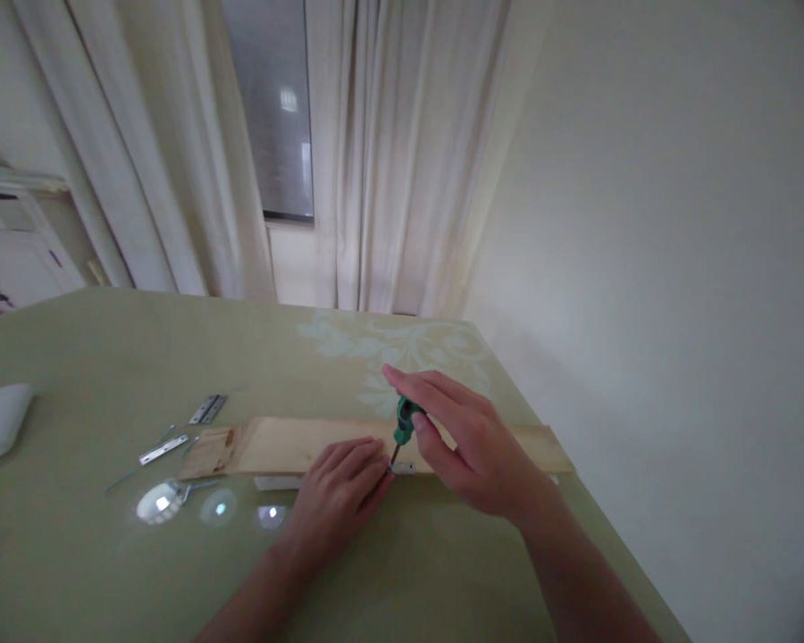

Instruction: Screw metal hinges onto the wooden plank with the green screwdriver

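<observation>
The right hand [465, 442] is closed around the green handle of a screwdriver [406, 418], fingers laid over its top and thumb along the near side. The screwdriver stands nearly upright with a slight tilt, its shank directed down at a small metal plate [406, 467]. Contact between the tip and a screw is too small to confirm. The metal plate lies at the near edge of a pale wooden board [285, 444], just right of the left fingertips.

The left hand [340, 491] rests palm down across the near edge of the board, fingers extended and close together, fingertips beside the shank. Whether it grips the plate or only steadies it cannot be determined.

The board lies lengthwise across a glossy green bench [140, 348], its left end darker and rough, its right end near the bench's right edge. A white piece [278, 483] shows below the board's near edge, left of the left hand.

Near the board's left end lie a metal strip [164, 449] and, beyond it, a metal hinge [209, 409]. A white object [0, 421] sits at the left margin. Pale curtains [415, 161] hang on both sides of a dark window [278, 116] behind the bench.
</observation>
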`<action>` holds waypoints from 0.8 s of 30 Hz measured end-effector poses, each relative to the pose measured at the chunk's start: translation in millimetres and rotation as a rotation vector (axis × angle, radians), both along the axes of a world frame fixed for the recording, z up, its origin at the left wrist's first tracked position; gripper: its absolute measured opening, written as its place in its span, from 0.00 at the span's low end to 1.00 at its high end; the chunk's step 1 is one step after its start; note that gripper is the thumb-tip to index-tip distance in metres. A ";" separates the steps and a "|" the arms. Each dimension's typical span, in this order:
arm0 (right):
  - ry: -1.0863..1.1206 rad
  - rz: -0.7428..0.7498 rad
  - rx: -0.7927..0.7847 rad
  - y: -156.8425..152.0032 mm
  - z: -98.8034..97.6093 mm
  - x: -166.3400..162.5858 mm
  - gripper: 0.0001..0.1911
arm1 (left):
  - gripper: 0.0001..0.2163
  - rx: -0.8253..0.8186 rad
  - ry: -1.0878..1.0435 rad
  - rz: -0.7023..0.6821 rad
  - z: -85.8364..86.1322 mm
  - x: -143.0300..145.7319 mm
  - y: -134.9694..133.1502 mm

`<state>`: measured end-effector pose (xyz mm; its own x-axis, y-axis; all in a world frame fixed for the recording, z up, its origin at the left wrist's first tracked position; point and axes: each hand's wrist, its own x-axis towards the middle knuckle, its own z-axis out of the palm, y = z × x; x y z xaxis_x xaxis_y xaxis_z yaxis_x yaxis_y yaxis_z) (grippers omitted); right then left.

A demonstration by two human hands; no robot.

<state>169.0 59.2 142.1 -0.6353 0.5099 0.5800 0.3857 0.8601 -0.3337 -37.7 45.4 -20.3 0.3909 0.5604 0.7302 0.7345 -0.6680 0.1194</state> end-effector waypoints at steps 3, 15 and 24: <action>-0.035 -0.019 0.014 -0.6 -1.1 1.1 0.22 | 0.08 0.018 -0.009 -0.006 0.9 0.8 0.2; -0.008 -0.086 0.105 0.5 0.8 2.9 0.21 | 0.08 0.015 0.012 -0.003 0.7 -0.4 0.4; -0.014 -0.124 0.154 4.2 -2.9 4.8 0.13 | 0.09 0.036 0.000 0.001 -0.7 0.5 1.1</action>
<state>173.8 63.5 139.3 -0.5815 0.4912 0.6485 0.4959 0.8459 -0.1961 -37.2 46.5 -21.0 0.3900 0.5342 0.7500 0.7353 -0.6710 0.0956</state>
